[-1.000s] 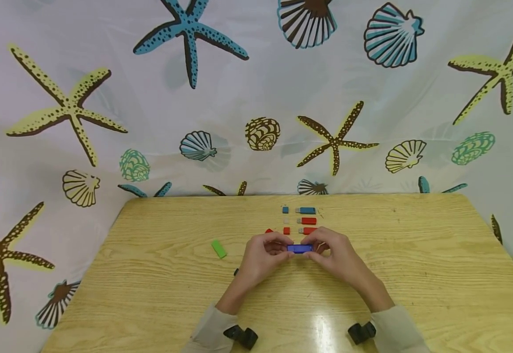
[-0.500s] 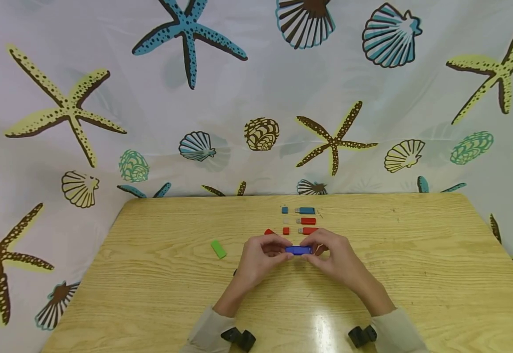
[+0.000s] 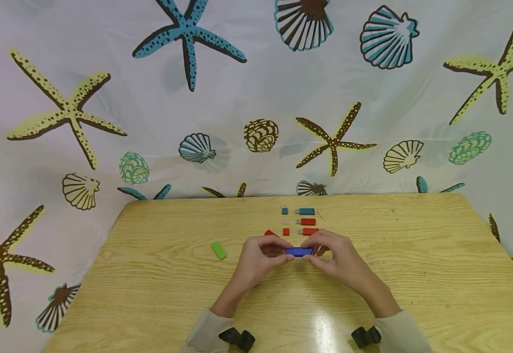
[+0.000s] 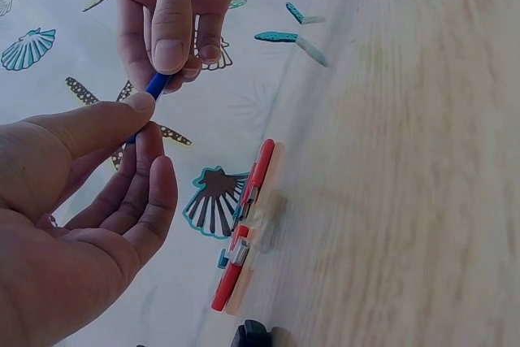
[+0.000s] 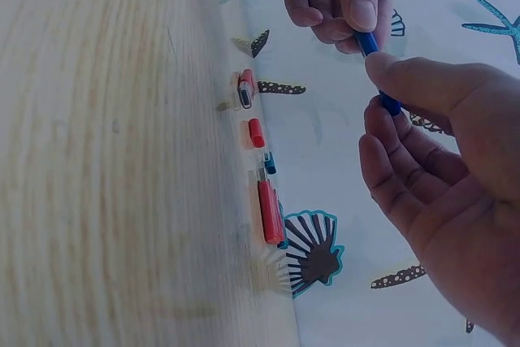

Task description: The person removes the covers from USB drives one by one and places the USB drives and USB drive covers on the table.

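We find the blue stick (image 3: 299,252) held up off the table (image 3: 172,304), bridging the gap between the two hands. The left hand (image 3: 255,262) pinches one end between thumb and fingertips, its spare fingers loosely bent; the right hand (image 3: 340,255) pinches the other end in the same way. We cannot tell whether a seam lies under those fingertips; if there is one, we think a crooked push could jam the parts, and a sudden pull could make them jump from the grip. With so little of the stick pinched, uneven force might also twist it free and drop it. Just beyond the right fingers lies the near red stick (image 3: 310,231), which we judge the easiest to knock if that hand reaches forward; a red piece (image 3: 270,233) sits as exposed just beyond the left fingers. Farther out, past the gap, we see the red cap (image 3: 286,232), clear piece (image 3: 285,221) and blue cap (image 3: 285,211), small enough to be scattered, and the clear one could be missed against the wood. The far red stick (image 3: 308,222) and teal stick (image 3: 306,212) lie beyond the right hand, while the green stick (image 3: 218,250), left of the left hand, seems safest.
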### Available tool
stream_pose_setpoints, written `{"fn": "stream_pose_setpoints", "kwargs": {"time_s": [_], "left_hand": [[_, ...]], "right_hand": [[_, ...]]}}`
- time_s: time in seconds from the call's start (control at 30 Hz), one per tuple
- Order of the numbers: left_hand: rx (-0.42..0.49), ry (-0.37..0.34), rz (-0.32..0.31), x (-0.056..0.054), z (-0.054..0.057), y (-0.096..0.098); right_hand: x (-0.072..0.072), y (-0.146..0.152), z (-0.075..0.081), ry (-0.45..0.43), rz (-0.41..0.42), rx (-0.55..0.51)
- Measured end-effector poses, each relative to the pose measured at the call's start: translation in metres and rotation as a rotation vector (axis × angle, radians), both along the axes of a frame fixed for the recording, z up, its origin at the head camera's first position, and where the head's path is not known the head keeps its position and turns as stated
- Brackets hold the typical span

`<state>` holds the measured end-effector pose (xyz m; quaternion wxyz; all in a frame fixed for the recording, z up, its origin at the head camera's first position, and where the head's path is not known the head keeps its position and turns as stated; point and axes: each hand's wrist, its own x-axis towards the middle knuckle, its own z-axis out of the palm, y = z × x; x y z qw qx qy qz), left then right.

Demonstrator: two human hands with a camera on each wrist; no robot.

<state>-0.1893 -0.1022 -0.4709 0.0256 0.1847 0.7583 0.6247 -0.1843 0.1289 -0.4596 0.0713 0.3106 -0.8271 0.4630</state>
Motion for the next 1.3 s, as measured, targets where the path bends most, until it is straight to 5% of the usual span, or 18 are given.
{"fn": "stream_pose_setpoints", "kwargs": {"time_s": [0.63,0.93,1.3], "left_hand": [[0.015,-0.026,-0.03,-0.002,0.002,-0.005],[0.025,-0.018,0.092,-0.009,0.005,-0.029],[-0.039,-0.016,0.13,-0.008,-0.004,-0.015]], "right_hand": [[-0.002,0.004,-0.002,0.035,0.047,-0.008],[-0.006,0.029,0.002,0.066,-0.072,-0.003],[-0.01,0.032,-0.01,0.023,-0.113,0.007]]}}
